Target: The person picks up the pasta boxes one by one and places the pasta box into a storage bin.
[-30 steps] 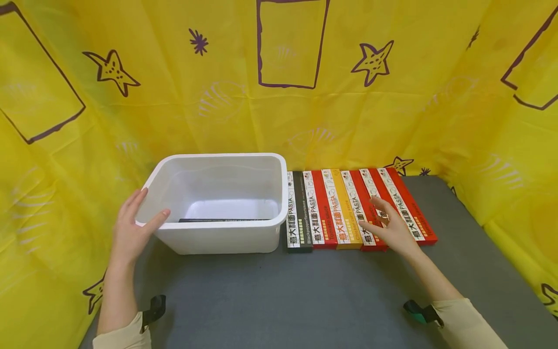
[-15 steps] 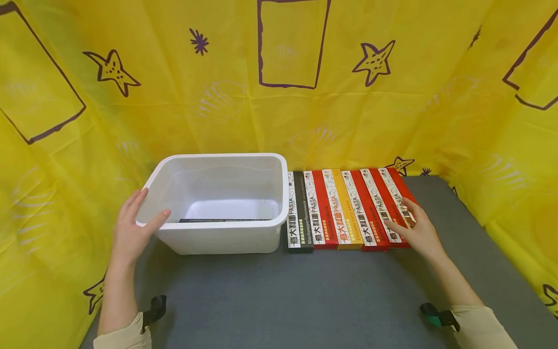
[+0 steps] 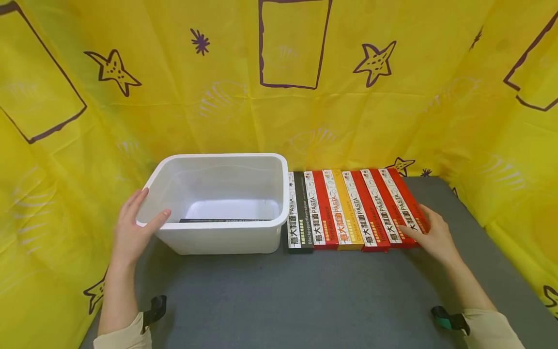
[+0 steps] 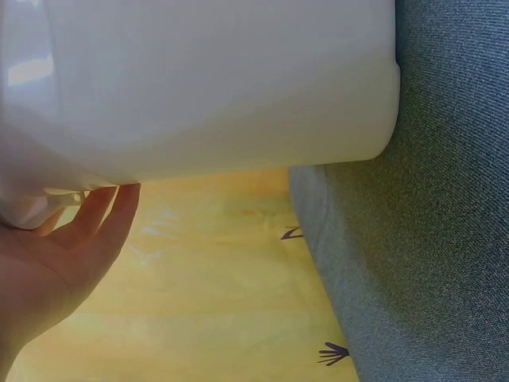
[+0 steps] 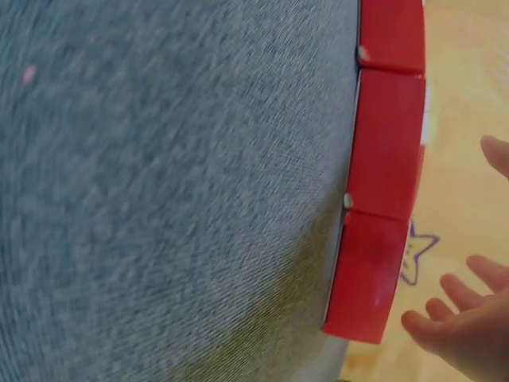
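My left hand (image 3: 131,228) holds the near left corner of a white plastic bin (image 3: 218,240), thumb over the rim and fingers along the outside. In the left wrist view, its fingers (image 4: 119,215) sit just under the rim. My right hand (image 3: 438,237) hovers at the near end of the rightmost red pasta box (image 3: 403,194), thumb to its left and fingers to its right. The right wrist view shows those fingers (image 5: 469,298) spread apart, with a gap to the red box ends (image 5: 370,274). Nothing is in that hand.
Left of that box lie more pasta boxes in a row: red ones (image 3: 320,194), a yellow one (image 3: 344,208) and a black one (image 3: 301,213) beside the bin. Another black box (image 3: 226,221) lies inside the bin. A grey table (image 3: 279,300) meets a yellow patterned curtain (image 3: 174,111).
My right hand has moved to the right along the row, from the middle red boxes to the rightmost one. My left hand and the bin stay in place.
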A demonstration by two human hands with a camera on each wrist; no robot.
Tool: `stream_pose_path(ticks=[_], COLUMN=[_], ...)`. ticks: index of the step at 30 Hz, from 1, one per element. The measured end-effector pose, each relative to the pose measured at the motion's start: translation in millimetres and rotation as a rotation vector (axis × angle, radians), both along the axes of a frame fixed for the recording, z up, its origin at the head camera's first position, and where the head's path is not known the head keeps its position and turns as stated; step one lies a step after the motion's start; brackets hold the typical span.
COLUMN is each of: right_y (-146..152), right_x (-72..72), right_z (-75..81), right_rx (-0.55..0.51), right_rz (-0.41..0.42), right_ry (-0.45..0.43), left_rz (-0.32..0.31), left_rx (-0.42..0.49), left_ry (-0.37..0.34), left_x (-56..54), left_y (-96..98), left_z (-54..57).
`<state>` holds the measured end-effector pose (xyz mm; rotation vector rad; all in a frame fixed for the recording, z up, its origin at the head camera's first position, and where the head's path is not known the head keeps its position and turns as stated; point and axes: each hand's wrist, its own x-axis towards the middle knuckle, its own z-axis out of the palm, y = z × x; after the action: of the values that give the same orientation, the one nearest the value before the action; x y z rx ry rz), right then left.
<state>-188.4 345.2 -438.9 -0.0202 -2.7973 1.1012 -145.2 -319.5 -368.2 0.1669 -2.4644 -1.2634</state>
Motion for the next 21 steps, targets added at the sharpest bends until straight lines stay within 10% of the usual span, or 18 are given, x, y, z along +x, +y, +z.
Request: stream_pose_path(ticks=[21], right_y=[20.9], right_x=[-1.0], right_z=[-21.1], right_rx=[0.07], right_rz=[0.092], right_ry=[-0.038], left_rz=[0.004], left_rx=[-0.003], left_ry=[-0.011], left_x=[1.1], left_y=[1.2], left_z=[0.7])
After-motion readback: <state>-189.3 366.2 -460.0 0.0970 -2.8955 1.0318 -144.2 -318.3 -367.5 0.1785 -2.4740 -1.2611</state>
